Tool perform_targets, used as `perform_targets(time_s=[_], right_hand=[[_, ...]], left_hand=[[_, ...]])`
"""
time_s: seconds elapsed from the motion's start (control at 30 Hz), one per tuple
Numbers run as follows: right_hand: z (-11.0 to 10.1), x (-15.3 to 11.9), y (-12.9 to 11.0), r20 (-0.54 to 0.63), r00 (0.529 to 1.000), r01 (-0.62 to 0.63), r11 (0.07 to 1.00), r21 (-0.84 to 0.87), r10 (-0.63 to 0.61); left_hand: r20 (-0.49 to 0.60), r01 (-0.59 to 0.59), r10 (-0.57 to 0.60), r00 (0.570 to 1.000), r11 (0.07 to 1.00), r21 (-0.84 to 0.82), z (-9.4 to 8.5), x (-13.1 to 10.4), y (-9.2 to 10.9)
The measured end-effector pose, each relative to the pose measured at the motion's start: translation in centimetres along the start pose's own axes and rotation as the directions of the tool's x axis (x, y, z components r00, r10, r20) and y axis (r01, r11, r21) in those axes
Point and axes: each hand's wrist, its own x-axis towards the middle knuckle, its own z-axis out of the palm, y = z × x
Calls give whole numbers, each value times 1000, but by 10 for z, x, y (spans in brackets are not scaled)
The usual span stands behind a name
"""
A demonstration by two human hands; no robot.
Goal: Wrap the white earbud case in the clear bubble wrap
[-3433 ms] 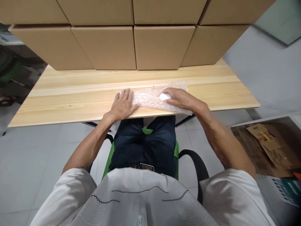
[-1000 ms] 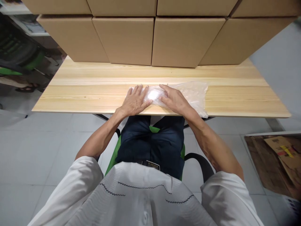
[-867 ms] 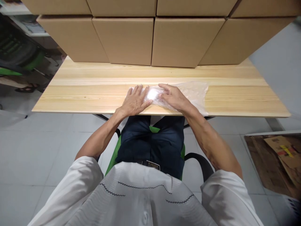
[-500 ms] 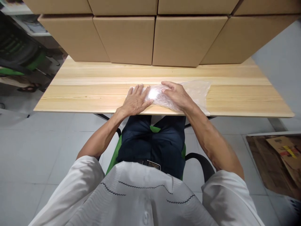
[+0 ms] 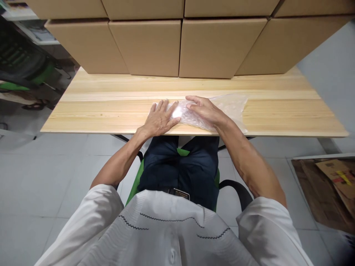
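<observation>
The left hand (image 5: 160, 119) lies flat and open, palm down, fingers spread, pressing on the left end of a sheet of bubble wrap (image 5: 222, 109) near the front edge of the table (image 5: 111, 107). The right hand (image 5: 203, 110) rests just beside it on top of the wrap, fingers loosely curved over a raised fold, not closed around anything; its fingertips nearly meet those of the left hand. Between the two hands a small white object (image 5: 179, 109) shows under the plastic; what it is cannot be told. The rest of the bubble wrap stretches to the right from under the right hand, lying flat on the light wooden table. A row of cardboard boxes (image 5: 149, 46) stands along the far side of the table, well apart from the hands. More flattened cardboard (image 5: 332, 181) lies on the floor at the right
</observation>
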Motion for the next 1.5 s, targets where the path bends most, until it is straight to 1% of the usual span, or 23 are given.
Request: perform_targets(time_s=[0.1, 0.17, 0.23, 0.3, 0.37, 0.4, 0.43, 0.47, 0.53, 0.57, 0.6, 0.63, 0.7, 0.77, 0.83, 0.97, 1.17, 1.3, 1.5], right_hand=[[-11, -6, -1, 31, 999, 40, 983, -177, -35], [-23, -15, -2, 20, 998, 56, 927, -371, -52], [-35, -26, -5, -46, 997, 32, 829, -559, -70], [-40, -39, -12, -170, 980, -36, 737, -675, -107], [-33, -51, -24, -272, 944, -75, 683, -727, -185], [-24, -56, -30, -290, 927, -61, 667, -743, -239], [-13, -60, -36, -271, 917, -10, 660, -751, -294], [0, -62, -41, -212, 917, 67, 654, -753, -338], [29, -60, -43, -26, 915, 251, 619, -744, -403], [42, -57, -40, 56, 907, 321, 601, -732, -417], [53, -53, -34, 92, 904, 346, 592, -728, -417], [60, -49, -26, 99, 906, 349, 593, -726, -412], [67, -42, -7, 65, 909, 330, 615, -716, -412], [64, -39, 9, 23, 905, 317, 636, -704, -425], [58, -40, 18, 7, 904, 311, 645, -698, -428], [49, -43, 22, 8, 917, 295, 663, -688, -400], [46, -38, 24, 41, 921, 310, 666, -679, -387], [44, -37, 24, 21, 930, 281, 674, -683, -367], [32, -38, 29, 57, 917, 341, 702, -626, -395]], left_hand=[[13, 3, -3, 1000, 1000, -3, -1, 0, 1], [7, 2, -2, 1000, 1000, -8, 0, 1, 0], [0, 5, -5, 1000, 1000, -12, 1, 2, 0], [-2, 8, -8, 1000, 1000, -12, 2, 2, 0], [3, 8, -8, 1000, 1000, -11, 1, 1, 0], [5, 9, -9, 1000, 1000, -10, 1, 1, 0], [9, 10, -10, 1000, 1000, -9, 1, 1, 0], [14, 13, -13, 1000, 1000, -7, 1, 1, -1], [26, 20, -20, 999, 1000, -1, 1, 1, -1], [30, 23, -23, 999, 1000, 5, 2, 2, -2], [31, 25, -25, 999, 1000, 11, 2, 2, -2], [29, 25, -25, 999, 1000, 16, 3, 2, -2], [16, 19, -20, 1000, 1000, 15, 4, 3, -2], [0, 13, -13, 1000, 1000, 1, 5, 3, -1], [-22, 9, -9, 1000, 1000, -11, 6, 2, -2], [-62, -9, 8, 998, 1000, -21, 10, 3, -5], [-43, -22, 21, 999, 999, -28, 13, 4, -9], [-65, -35, 34, 997, 999, -20, 15, -7, -8], [-82, -49, 48, 996, 999, -18, 20, -35, -8]])
